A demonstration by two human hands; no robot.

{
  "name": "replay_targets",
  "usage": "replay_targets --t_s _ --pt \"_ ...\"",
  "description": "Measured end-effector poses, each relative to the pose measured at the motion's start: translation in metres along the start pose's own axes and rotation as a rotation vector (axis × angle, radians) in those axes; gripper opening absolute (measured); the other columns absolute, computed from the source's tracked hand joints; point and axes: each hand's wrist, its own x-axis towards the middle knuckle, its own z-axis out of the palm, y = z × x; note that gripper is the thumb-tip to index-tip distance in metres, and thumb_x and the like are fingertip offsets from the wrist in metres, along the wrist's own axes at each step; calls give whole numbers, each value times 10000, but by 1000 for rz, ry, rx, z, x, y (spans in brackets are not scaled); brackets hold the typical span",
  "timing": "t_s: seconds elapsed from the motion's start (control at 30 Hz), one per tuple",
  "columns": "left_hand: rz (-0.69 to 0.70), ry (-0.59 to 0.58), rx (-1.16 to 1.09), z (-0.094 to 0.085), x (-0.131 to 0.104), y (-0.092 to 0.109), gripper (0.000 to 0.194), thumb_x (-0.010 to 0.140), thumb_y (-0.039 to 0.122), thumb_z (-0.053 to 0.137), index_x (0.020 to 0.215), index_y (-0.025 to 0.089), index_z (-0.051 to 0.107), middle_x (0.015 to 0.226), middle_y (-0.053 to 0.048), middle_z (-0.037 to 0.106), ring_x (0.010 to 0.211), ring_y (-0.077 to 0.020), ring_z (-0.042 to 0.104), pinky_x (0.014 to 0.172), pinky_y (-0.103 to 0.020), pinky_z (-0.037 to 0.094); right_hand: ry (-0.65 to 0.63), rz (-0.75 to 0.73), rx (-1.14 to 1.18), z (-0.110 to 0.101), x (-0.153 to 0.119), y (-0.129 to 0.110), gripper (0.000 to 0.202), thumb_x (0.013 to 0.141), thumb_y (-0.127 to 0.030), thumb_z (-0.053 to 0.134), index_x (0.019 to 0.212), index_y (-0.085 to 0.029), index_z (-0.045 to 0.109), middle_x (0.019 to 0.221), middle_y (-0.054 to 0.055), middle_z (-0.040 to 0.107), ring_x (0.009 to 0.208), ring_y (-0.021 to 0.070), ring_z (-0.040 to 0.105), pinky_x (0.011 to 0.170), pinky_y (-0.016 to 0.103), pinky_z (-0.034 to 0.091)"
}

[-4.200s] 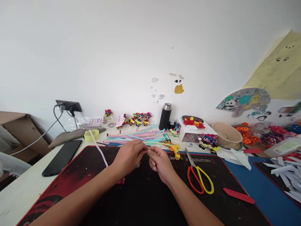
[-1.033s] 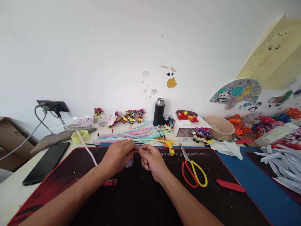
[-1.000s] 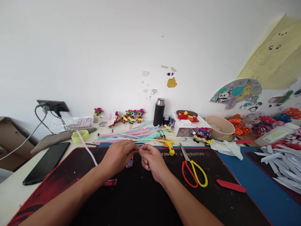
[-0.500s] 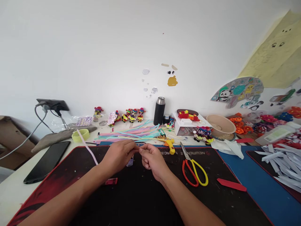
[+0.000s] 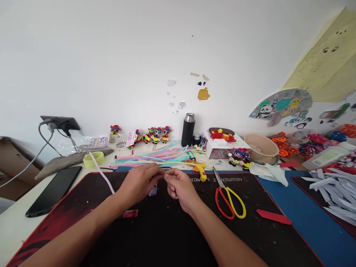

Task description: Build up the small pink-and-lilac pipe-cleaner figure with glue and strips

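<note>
Over the black mat [image 5: 167, 237], my left hand [image 5: 141, 182] and my right hand [image 5: 179, 185] meet fingertip to fingertip. Both are closed in a pinch, and whatever lies between the fingertips is too small to make out. A pale lilac fuzzy stem [image 5: 101, 171] slants up from behind my left wrist toward a light green roll [image 5: 94, 159]. Just under my left fingers a small purple item [image 5: 152, 191] shows in part. Near my left forearm lies a small red item [image 5: 130, 213], partly covered.
Red-and-yellow-handled scissors [image 5: 228, 202] lie right of my hands, with a yellow glue gun [image 5: 200, 172] above them. Pastel stems [image 5: 155, 156] and a black bottle [image 5: 188, 129] stand behind. A phone [image 5: 54, 191] is at left, a red strip [image 5: 274, 217] and paper strips [image 5: 336, 191] at right.
The view has shifted slightly. My hands stay pinched together in nearly the same place.
</note>
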Motion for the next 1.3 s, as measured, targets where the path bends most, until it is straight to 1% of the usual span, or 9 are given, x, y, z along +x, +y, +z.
replay_targets --t_s 0.17,0.27,0.47,0.7,0.87,1.0,1.1,1.3 --pt "30 25 51 -2 -1 1 86 991 180 639 1022 215 711 894 0 742 808 -180 695 726 -272 470 1 2 -9 1 -1 -2 387 735 -452 829 868 -201 566 476 -143 421 350 36 308 376 197 117" --pt "42 13 60 -3 -1 1 82 992 176 634 990 211 709 878 -3 740 798 -179 692 721 -271 463 -5 8 -20 1 -1 -2 377 738 -448 826 862 -199 572 472 -143 412 354 38 309 373 196 125" --pt "-12 -1 -1 -4 0 0 98 953 125 670 904 203 707 822 16 737 752 -160 686 680 -246 447 -40 25 -23 0 -2 -1 373 758 -462 821 872 -202 580 478 -136 415 361 42 311 373 199 131" --pt "-21 -3 -37 -4 -3 -1 111 904 91 718 853 190 717 782 27 729 715 -142 671 657 -232 435 -47 32 -25 0 -1 2 367 739 -442 831 854 -199 581 466 -139 407 370 41 291 377 201 133" --pt "-63 -8 -103 -2 -2 -2 120 903 74 719 891 193 733 818 27 745 736 -134 682 665 -217 445 -40 42 -21 0 -2 1 368 736 -439 833 852 -199 579 469 -140 410 357 39 302 381 204 117" --pt "-81 -7 -100 -2 0 -2 94 923 113 721 943 203 737 858 19 756 784 -148 693 708 -232 463 -32 31 -7 -1 -2 -3 386 734 -462 841 855 -194 591 471 -137 410 352 36 307 384 203 105" --pt "-113 14 -102 -3 1 -2 71 926 142 728 964 202 732 884 10 761 780 -151 692 701 -237 469 -24 23 4 -2 -2 -4 407 721 -473 856 860 -195 593 458 -141 401 345 38 307 384 203 95" --pt "-81 22 -128 -5 2 0 88 945 128 690 935 201 739 846 9 728 771 -145 676 695 -231 463 -32 27 16 -2 -2 -4 426 720 -475 870 879 -201 584 467 -140 413 346 35 303 383 195 101"
